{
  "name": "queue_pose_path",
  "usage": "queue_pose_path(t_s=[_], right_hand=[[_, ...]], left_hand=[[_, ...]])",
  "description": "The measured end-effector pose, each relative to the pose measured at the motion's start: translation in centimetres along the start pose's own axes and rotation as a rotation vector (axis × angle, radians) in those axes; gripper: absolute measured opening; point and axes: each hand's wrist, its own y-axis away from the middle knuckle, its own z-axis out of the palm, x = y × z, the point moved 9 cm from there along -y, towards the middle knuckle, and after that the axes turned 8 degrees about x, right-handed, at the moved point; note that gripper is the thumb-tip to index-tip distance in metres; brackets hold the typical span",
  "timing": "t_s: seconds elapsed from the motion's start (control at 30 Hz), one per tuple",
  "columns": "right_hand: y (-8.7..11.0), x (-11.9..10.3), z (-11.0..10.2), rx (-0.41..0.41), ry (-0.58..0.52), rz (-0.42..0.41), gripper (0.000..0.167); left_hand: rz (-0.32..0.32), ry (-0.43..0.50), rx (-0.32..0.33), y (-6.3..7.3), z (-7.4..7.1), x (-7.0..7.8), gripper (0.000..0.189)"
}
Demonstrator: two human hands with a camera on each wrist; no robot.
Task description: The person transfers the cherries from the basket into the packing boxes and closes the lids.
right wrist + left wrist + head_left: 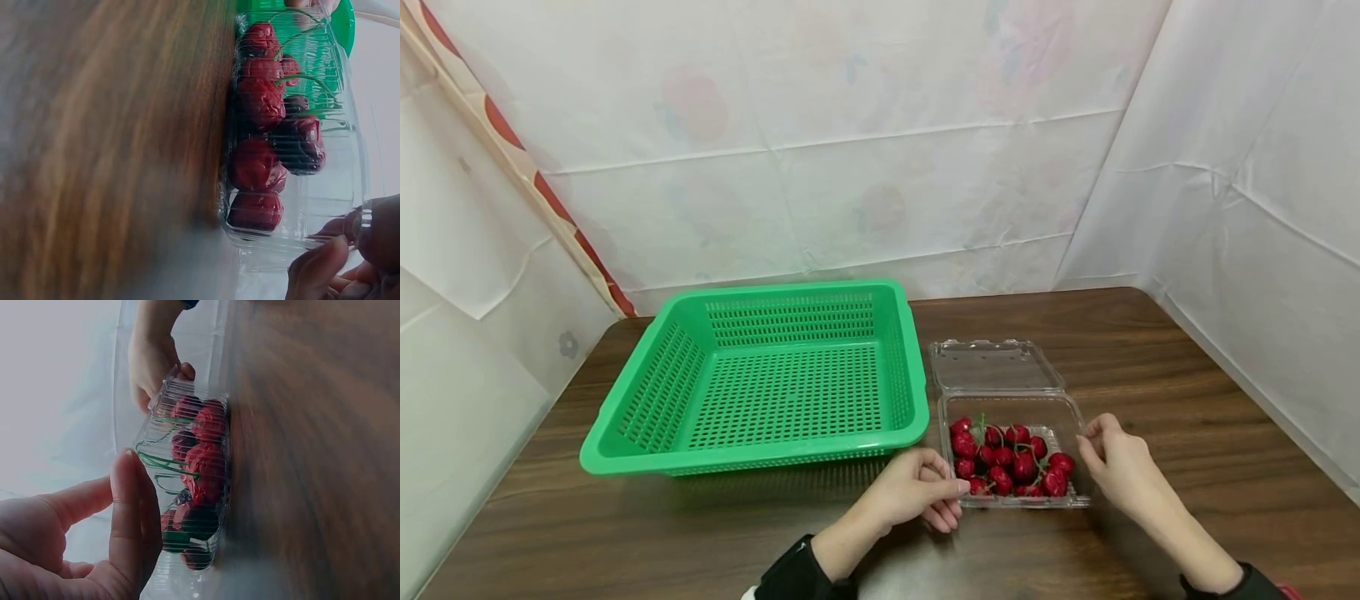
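Note:
A clear plastic clamshell box (1015, 406) lies on the table with its lid (992, 367) folded back away from me. Inside it are several dark red cherries (1004, 457), some with green stems. My left hand (917, 489) pinches the rim at the near left corner between thumb and fingers. On the right side, my right hand (1122, 463) pinches the opposite rim. Up close, the left wrist view shows wrinkled cherries (205, 469) through the ribbed wall. In the right wrist view, the right fingertips (326, 262) grip the box's edge.
A large green perforated basket (917, 400) stands left of the box, close to its edge; nothing lies inside it. Both stand on a dark wood-grain table (1157, 367). White sheeting (880, 167) hangs behind the table and along both sides.

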Motion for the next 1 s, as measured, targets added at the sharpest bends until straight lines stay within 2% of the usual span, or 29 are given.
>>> queue_pose_path(t_s=[0.2, 0.33, 0.47, 0.67, 0.83, 1.0], right_hand=[[0.2, 0.8, 0.5, -0.138, -0.084, 0.094, 0.018], [-0.2, 1.0, 0.4, -0.187, -0.100, 0.075, 0.024], [-1.1, 1.0, -0.2, -0.203, -0.060, 0.042, 0.035], [-3.2, 2.1, -0.7, -0.260, -0.059, 0.075, 0.045], [-5.4, 3.3, 0.1, -0.362, -0.187, 0.164, 0.045], [-7.2, 4.3, 1.7, -0.488, -0.395, 0.283, 0.049]], left_hand=[[-0.006, 0.042, -0.010, 0.0, 0.0, -0.3, 0.013], [-0.005, 0.054, -0.015, 0.0, 0.1, -0.4, 0.012], [-0.004, 0.057, -0.016, 0.0, 0.1, -0.3, 0.012], [-0.002, 0.059, -0.025, 0.1, 0.2, -0.3, 0.011], [-0.002, 0.052, -0.024, 0.1, 0.1, -0.4, 0.011], [-0.001, 0.051, -0.025, 0.1, 0.1, -0.3, 0.011]])
